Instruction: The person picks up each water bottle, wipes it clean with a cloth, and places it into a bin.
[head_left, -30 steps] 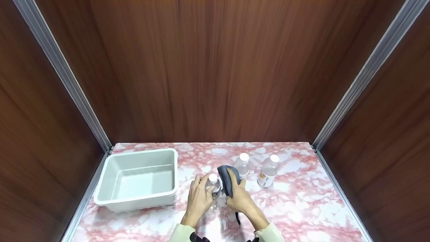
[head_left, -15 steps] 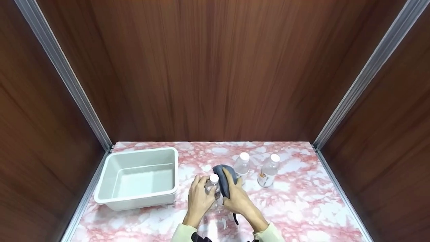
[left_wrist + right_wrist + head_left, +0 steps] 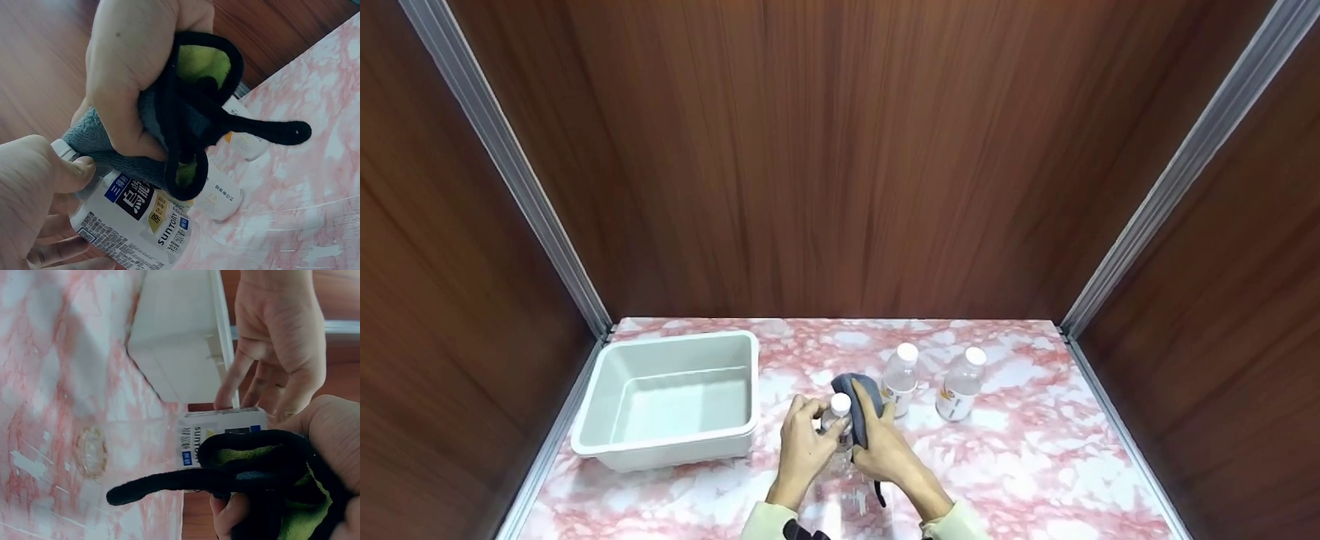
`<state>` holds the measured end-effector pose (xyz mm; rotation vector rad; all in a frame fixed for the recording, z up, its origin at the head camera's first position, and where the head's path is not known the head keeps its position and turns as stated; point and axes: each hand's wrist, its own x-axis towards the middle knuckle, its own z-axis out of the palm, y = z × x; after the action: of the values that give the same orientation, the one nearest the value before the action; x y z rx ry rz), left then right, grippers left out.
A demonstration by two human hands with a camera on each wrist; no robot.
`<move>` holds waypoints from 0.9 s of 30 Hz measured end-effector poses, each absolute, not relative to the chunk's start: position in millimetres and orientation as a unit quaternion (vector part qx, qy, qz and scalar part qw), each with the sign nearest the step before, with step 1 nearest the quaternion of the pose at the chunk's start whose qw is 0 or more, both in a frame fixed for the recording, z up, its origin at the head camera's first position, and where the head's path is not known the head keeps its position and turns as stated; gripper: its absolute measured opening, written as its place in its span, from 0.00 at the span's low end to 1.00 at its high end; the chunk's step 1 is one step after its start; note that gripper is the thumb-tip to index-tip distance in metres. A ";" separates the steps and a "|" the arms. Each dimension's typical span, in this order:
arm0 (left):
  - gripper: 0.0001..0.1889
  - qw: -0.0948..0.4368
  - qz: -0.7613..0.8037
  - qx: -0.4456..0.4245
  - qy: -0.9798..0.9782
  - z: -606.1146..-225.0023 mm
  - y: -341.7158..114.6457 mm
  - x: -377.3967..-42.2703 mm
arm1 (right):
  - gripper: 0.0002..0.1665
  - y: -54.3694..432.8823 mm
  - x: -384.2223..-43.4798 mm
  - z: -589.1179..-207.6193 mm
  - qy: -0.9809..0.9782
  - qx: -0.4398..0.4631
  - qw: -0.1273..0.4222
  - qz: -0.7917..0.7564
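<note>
My left hand (image 3: 804, 442) pinches a clear plastic bottle (image 3: 135, 219) near its neck, with the thumb on the near side. The bottle stands upright, with a white cap and a white label marked SUNTORY. Bunched in my right hand (image 3: 885, 454) is a blue-grey cleaning cloth (image 3: 847, 385) with black edging, a green inner side and a black hanging loop (image 3: 270, 130). The cloth lies against the bottle's right side, around its shoulder and upper label, covering part of it. In the head view the left thumb overlaps the bottle's upper body.
Two more white-capped bottles stand to the right, one labelled bottle (image 3: 901, 379) close behind the right hand and another bottle (image 3: 960, 384) farther right. An off-white plastic bin (image 3: 667, 450) sits at the left on the pink marbled table (image 3: 1020, 465). Wooden panels enclose three sides.
My right hand has moved a little left with the cloth, which now overlaps the bottle's side. The left hand keeps its hold and has shifted only slightly.
</note>
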<state>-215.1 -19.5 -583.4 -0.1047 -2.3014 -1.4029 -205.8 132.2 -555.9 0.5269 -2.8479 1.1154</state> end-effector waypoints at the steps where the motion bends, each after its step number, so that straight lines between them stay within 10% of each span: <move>1: 0.11 0.217 -0.512 -0.037 -0.830 -583.4 -19.8 -215.1 | 0.63 131.8 -205.8 -557.0 -0.918 0.169 0.017 0.359; 27: 0.16 0.216 -0.500 -0.060 -0.837 -588.9 -22.6 -214.2 | 0.61 129.2 -210.4 -581.0 -0.915 0.165 0.011 0.368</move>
<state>-214.2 -22.6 -588.9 -0.1669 -2.3191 -1.3863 -210.4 129.2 -581.0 0.5154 -2.8538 1.1494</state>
